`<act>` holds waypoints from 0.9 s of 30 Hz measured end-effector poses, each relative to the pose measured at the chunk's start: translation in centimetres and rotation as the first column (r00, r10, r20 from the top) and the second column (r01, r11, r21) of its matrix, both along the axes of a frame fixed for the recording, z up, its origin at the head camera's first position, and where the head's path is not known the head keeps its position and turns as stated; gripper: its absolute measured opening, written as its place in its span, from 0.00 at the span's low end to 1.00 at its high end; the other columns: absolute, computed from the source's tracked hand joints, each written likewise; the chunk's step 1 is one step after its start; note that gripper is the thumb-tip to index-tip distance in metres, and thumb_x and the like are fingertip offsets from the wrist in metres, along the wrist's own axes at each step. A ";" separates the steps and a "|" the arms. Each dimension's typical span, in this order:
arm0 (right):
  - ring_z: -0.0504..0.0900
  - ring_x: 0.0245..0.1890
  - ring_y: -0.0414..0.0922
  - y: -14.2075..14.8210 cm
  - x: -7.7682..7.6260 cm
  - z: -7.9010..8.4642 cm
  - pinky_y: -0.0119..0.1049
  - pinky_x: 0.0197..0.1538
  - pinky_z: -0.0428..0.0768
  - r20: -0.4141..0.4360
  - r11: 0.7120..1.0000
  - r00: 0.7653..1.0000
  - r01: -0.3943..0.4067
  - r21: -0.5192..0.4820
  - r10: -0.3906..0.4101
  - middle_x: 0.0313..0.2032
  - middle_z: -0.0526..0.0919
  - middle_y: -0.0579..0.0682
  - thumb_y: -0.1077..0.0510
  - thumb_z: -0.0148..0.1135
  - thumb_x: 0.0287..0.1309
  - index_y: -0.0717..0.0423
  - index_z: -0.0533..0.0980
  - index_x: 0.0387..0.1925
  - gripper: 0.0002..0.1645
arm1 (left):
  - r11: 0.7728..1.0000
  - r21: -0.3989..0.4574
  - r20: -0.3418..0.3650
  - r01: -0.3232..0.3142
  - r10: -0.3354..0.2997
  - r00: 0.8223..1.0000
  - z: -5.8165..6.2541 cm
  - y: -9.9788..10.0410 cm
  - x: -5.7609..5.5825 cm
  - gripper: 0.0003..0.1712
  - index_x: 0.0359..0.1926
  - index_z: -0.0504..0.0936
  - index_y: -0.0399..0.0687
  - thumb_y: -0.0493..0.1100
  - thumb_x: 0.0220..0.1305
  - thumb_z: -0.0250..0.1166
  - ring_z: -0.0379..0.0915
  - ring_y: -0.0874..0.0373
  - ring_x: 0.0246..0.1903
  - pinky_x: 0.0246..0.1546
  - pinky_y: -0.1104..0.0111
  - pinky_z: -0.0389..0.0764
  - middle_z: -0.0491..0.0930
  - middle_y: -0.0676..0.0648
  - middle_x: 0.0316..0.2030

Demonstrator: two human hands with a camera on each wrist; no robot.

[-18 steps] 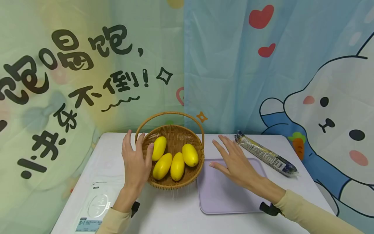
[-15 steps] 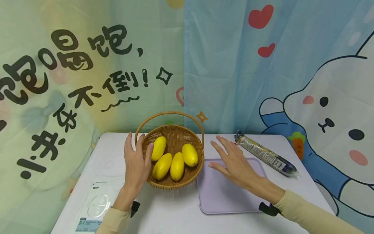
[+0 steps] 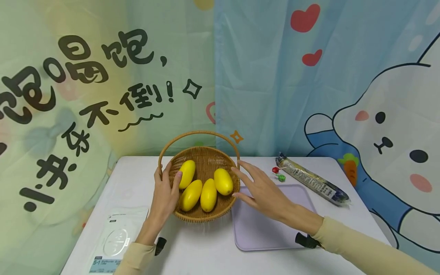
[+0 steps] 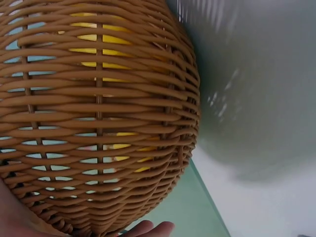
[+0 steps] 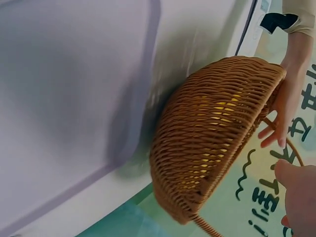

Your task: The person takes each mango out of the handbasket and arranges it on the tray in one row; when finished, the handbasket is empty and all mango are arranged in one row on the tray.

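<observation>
In the head view, a brown wicker basket point(image 3: 203, 218) with a tall arched handle stands on the white table, holding several smooth yellow mango-like fruits point(image 3: 191, 195). My left hand point(image 3: 165, 198) is at the basket's left rim, its thumb over the inside edge and its fingers extended along the outside. On the other side my right hand point(image 3: 262, 191) reaches to the right rim with fingers spread and fairly straight. The left wrist view is mostly filled by the woven wall of the basket point(image 4: 98, 113). In the right wrist view, my right thumb point(image 5: 296, 190) appears apart from the basket point(image 5: 207, 133).
A lilac tray point(image 3: 271, 233) lies under my right forearm. Beyond it are a red lollipop point(image 3: 275, 169), a green lollipop point(image 3: 281, 178) and a long dark-and-gold packet point(image 3: 313, 179). A white printed pouch point(image 3: 115, 240) lies at the left. A printed curtain point(image 3: 254, 76) hangs behind the table.
My right hand has moved left to the basket's right rim, uncovering the lollipops. My left hand has shifted slightly right, closer onto the left rim. The basket stays in place.
</observation>
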State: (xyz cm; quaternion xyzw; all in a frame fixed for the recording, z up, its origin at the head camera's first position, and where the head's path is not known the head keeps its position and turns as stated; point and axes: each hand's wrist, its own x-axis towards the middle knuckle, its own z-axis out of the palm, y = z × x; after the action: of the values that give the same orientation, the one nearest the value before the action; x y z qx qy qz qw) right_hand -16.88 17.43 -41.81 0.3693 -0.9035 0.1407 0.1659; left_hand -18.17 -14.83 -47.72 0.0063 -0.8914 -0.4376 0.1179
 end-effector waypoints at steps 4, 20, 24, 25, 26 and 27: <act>0.61 0.76 0.55 -1.2 -0.5 0.5 0.55 0.73 0.66 0.008 0.999 1.000 -0.028 0.022 0.027 0.78 0.55 0.58 0.44 0.66 0.67 0.51 0.59 0.77 0.44 | 1.000 0.023 0.010 -0.013 0.013 1.000 0.0 0.3 0.1 0.43 0.78 0.57 0.46 0.69 0.76 0.42 0.69 0.30 0.64 0.61 0.40 0.73 0.40 0.33 0.79; 0.56 0.78 0.58 -4.8 -4.5 2.3 0.56 0.70 0.70 0.291 0.992 0.954 -0.094 0.078 0.068 0.79 0.48 0.61 0.49 0.71 0.62 0.49 0.54 0.79 0.51 | 0.999 0.033 0.005 -0.032 0.031 0.999 0.2 1.2 1.0 0.42 0.75 0.61 0.43 0.69 0.76 0.41 0.64 0.31 0.68 0.64 0.40 0.71 0.42 0.31 0.77; 0.55 0.78 0.59 -5.5 -5.7 3.2 0.56 0.69 0.71 0.435 0.989 0.900 -0.099 0.106 0.043 0.79 0.47 0.63 0.47 0.70 0.64 0.50 0.55 0.79 0.50 | 0.999 0.035 0.010 -0.040 0.039 0.999 0.1 1.3 1.1 0.43 0.75 0.61 0.43 0.70 0.76 0.41 0.61 0.32 0.70 0.65 0.40 0.70 0.42 0.31 0.78; 0.54 0.78 0.59 -5.6 -6.0 3.4 0.56 0.69 0.71 0.467 0.989 0.884 -0.097 0.111 0.035 0.79 0.47 0.63 0.47 0.70 0.64 0.50 0.55 0.79 0.50 | 0.999 0.034 0.009 -0.041 0.041 0.999 0.1 1.4 1.1 0.43 0.75 0.61 0.43 0.70 0.76 0.41 0.61 0.32 0.70 0.65 0.40 0.70 0.42 0.31 0.77; 0.54 0.78 0.59 -5.7 -6.3 3.6 0.56 0.70 0.70 0.498 0.989 0.867 -0.096 0.113 0.027 0.79 0.47 0.63 0.47 0.69 0.64 0.50 0.56 0.79 0.49 | 0.999 0.032 0.008 -0.042 0.042 0.999 0.1 1.4 1.1 0.43 0.75 0.60 0.43 0.70 0.76 0.41 0.62 0.32 0.70 0.65 0.40 0.70 0.42 0.31 0.77; 0.54 0.78 0.59 -5.8 -6.6 3.9 0.56 0.71 0.69 0.526 0.988 0.850 -0.095 0.118 0.019 0.79 0.47 0.63 0.47 0.69 0.64 0.51 0.56 0.79 0.49 | 0.999 0.033 0.005 -0.044 0.044 0.999 0.1 1.5 1.1 0.43 0.75 0.60 0.43 0.70 0.76 0.41 0.62 0.32 0.69 0.65 0.40 0.70 0.43 0.31 0.77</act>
State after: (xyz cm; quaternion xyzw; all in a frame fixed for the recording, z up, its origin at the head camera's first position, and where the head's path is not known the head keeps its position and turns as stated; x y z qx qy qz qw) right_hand -23.46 11.62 -37.95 0.3545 -0.9106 0.1774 -0.1167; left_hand -17.06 -13.36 -47.60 0.0287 -0.8840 -0.4494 0.1254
